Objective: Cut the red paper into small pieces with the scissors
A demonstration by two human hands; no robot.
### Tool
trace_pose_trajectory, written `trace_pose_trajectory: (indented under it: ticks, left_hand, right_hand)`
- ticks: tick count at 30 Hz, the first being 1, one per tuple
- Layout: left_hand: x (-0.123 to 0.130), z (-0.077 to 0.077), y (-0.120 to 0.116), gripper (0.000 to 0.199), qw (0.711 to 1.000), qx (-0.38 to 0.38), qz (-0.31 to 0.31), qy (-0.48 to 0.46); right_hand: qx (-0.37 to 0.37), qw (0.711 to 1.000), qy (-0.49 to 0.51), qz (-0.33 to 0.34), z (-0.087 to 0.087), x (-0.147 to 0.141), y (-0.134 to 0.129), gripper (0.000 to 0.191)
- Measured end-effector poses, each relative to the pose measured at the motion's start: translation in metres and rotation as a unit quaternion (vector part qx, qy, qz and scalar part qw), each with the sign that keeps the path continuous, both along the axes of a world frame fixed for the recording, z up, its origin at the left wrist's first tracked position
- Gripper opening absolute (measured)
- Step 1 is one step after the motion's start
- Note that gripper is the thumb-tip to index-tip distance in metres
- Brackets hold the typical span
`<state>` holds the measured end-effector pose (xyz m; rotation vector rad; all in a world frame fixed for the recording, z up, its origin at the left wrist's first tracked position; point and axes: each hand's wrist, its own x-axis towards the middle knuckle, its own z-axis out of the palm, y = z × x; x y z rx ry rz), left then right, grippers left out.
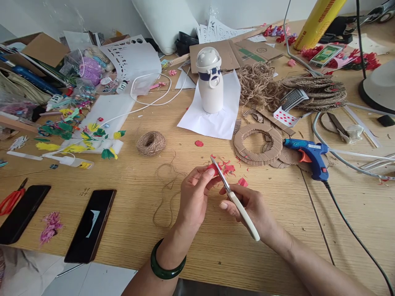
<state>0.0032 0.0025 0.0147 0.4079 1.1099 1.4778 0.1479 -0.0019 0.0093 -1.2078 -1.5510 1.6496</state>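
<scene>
Near the middle of the wooden table, my left hand (194,197) pinches a small red piece (213,169) between thumb and fingers. My right hand (248,205) holds white-handled scissors (243,213), their blades pointing up and left against the red piece. Just beyond the blades, red scraps (228,168) lie scattered on the wood, and a larger red scrap (243,182) rests above my right hand. A red round piece (199,143) lies farther back. Loose twine (163,197) curls on the table left of my left hand.
A white bottle (211,88) stands on white paper (188,117). Right of it are a cardboard ring (237,144) and a blue glue gun (319,158) with a cord. A twine roll (151,143), a phone (91,226) and yellow and green craft pieces (88,139) lie to the left.
</scene>
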Motion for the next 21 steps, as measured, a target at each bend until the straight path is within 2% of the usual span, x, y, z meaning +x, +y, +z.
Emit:
trace_pose_trajectory:
  ticks: [11, 17, 21]
  left_hand:
    - [-0.004, 0.001, 0.003, 0.012, 1.0, -0.005, -0.007, 0.016]
    - [-0.006, -0.002, 0.0, 0.01, 0.986, -0.015, -0.154, 0.069]
    - [-0.006, -0.001, -0.003, 0.01, 0.967, 0.001, -0.237, 0.097]
  right_hand:
    - [0.006, 1.0, -0.004, -0.015, 0.0, 0.001, 0.002, 0.036]
    - [0.027, 0.992, 0.051, -0.112, 0.008, 0.001, 0.007, 0.033]
    - [0.03, 0.987, 0.056, -0.145, 0.014, 0.001, 0.01, 0.028]
